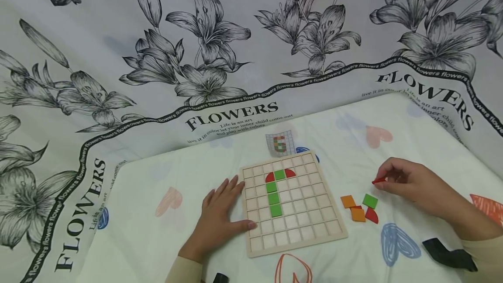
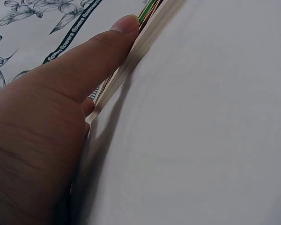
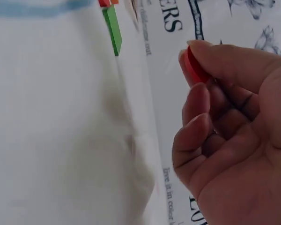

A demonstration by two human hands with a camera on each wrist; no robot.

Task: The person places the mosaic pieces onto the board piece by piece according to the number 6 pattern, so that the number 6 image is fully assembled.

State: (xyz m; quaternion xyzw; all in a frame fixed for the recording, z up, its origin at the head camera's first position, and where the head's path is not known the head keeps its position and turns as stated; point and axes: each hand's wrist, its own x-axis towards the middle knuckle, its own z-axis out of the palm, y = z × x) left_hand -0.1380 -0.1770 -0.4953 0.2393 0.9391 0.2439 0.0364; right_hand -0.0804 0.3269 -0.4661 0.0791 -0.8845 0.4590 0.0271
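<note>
A wooden grid board [image 1: 300, 206] lies on the table, holding several green squares [image 1: 273, 198] in a column. At the column's top, a green square [image 1: 279, 174] sits between two red quarter-circle tiles [image 1: 290, 173]. My left hand [image 1: 223, 215] rests at the board's left edge with fingers spread; its thumb [image 2: 105, 51] touches the wooden rim in the left wrist view. Right of the board, my right hand [image 1: 406, 180] pinches a red tile [image 3: 196, 66] between thumb and forefinger, above the cloth. Its full outline is partly hidden by the fingers.
Between board and right hand lie loose tiles: two orange squares [image 1: 347, 201], a green square [image 1: 370, 201], a red quarter-circle [image 1: 371, 215] and a red piece mostly covered by orange. Behind the board lies a small printed pattern card [image 1: 280, 143]. Flower-printed cloth [image 1: 220, 56] hangs behind.
</note>
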